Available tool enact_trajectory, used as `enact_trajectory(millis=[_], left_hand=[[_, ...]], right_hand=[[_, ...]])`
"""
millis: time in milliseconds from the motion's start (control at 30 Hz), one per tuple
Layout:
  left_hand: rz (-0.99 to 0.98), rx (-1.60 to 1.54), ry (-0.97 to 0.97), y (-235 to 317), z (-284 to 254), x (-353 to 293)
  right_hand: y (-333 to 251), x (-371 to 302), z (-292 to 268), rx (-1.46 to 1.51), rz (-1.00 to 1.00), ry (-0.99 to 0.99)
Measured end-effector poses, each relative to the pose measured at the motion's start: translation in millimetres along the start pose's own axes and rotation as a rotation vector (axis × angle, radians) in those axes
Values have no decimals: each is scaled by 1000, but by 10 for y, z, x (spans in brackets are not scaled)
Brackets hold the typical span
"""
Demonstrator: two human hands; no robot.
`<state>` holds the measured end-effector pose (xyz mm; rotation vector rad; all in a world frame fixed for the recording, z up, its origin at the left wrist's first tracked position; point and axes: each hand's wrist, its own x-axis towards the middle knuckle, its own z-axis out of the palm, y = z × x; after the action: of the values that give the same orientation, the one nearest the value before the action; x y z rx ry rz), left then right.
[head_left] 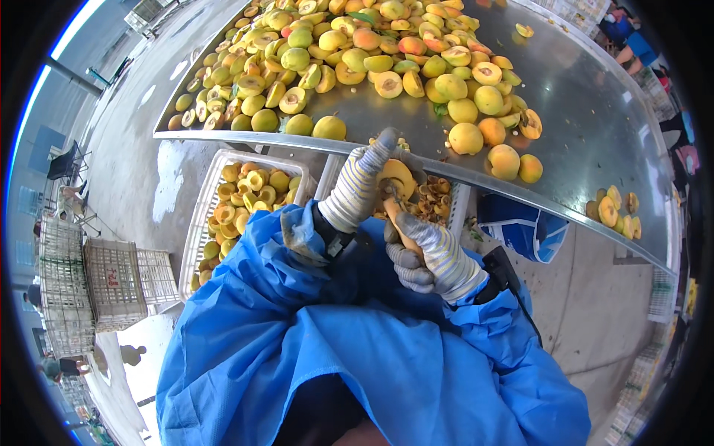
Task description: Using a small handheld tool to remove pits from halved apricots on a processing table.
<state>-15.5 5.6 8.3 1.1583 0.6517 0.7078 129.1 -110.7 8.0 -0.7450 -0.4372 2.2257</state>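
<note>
Both hands wear striped knit gloves and meet just in front of the steel table's near edge. My left hand (358, 184), its thumb raised, is closed around a yellow peach half (398, 175) with the cut side showing. A tool with a wooden handle (402, 229) is gripped in my right hand (437, 262). Its dark metal end meets the peach flesh; the tip's shape is hard to make out. Beyond my hands, whole and halved yellow peaches (387, 85) are heaped on the table (387, 123).
Left of my arms, a white crate (195, 223) holds peach halves. Beneath my hands, another crate (459, 210) contains pits and scraps. A blue bag (513, 227) sits under the table. Cut pieces (610, 214) lie at the table's right. Stacked crates (111, 282) stand far left.
</note>
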Motion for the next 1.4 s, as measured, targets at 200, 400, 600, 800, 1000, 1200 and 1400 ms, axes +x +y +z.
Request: enact_trajectory(millis=[200, 400, 600, 800, 1000, 1200, 1400], left_hand=[[-115, -313, -7, -163, -96, 49], [-134, -728, 158, -135, 53, 59], [-68, -615, 230, 31, -286, -132], [279, 112, 611, 42, -1124, -603], [353, 1333, 796, 86, -1542, -651], [-10, 1450, 450, 440, -1015, 212], [-428, 1576, 258, 492, -967, 661]], right_hand=[[-1, 11, -48, 67, 18, -130], [50, 35, 98, -260, -113, 74], [-33, -52, -222, -296, -304, 119], [-28, -74, -337, -1787, -456, 622], [-113, -31, -251, -1847, -87, 718], [-21, 34, -353, -1787, -533, 607], [-26, -15, -316, -1680, -426, 603]])
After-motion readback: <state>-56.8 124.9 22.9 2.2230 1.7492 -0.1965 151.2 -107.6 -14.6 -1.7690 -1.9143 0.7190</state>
